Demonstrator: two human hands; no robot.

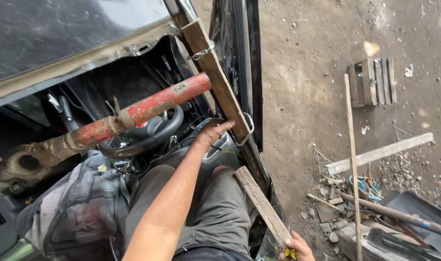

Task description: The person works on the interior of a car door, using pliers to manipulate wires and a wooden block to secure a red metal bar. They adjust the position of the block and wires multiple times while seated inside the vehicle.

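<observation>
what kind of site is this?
Probably an outdoor vehicle repair or scrap yard. The person sits in a stripped car by the steering wheel, a rusty red jack braced inside with a wooden plank. Outside: dirt ground, rubble, a crate.

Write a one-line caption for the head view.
Left hand reaches toward long wooden plank; right hand grips shorter wooden board.

Bare dirt ground point(317, 72) lies in flat daylight. A small wooden crate point(372, 81) sits on it. Loose planks point(380, 153), stones and rubble point(331, 217) lie nearby.
</observation>
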